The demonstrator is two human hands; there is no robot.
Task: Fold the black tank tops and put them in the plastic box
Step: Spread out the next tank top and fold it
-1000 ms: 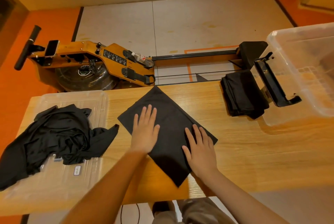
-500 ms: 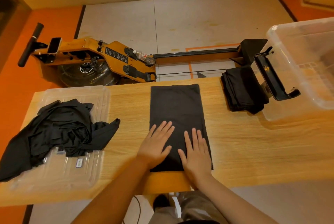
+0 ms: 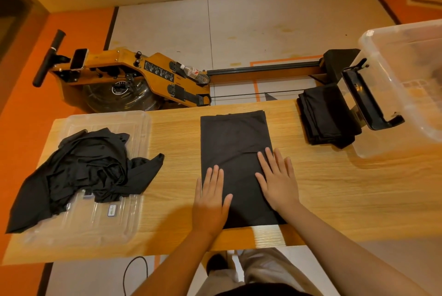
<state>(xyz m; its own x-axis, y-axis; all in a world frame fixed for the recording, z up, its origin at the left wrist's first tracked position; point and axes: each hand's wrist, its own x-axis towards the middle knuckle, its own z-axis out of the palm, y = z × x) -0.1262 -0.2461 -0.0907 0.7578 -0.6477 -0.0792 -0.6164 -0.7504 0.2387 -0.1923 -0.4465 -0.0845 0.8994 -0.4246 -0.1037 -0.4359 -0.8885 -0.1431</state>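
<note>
- Change since half a second ago: hands have parted. They lay side by side at the near end of the cloth; now the left hand sits on its left edge and the right hand has gone further up its right edge. The cloth has stayed squared to the table, after lying cornerwise a second ago.
- Fingers: both hands straight and slightly spread, palms down, pressing flat. Nothing pinched or gripped. The left outer fingers overhang onto wood.
- Under the palms: a long black tank top folded into a narrow rectangle, lengthways away from the person, at the middle of the light wooden table.
- A low crease runs across the cloth just beside the right fingertips.
- Judged step: smoothing before a crosswise fold.
- Right: a stack of folded black tops lies just beside the large clear plastic box, not in it.
- Left: a rumpled heap of unfolded black tank tops lies on a clear plastic lid.
- Beyond the table: an orange rowing machine on the floor.
- Risks:
  - Crease gets folded in if not pressed out first.
  - Thin cloth may slide on the smooth wood when one end lifts, skewing the edges.
  - Near end lies close to the table lip; a pull toward the body could drag it over.
  - The heap trails past the lid's corner and could slip off when picked from.
</note>
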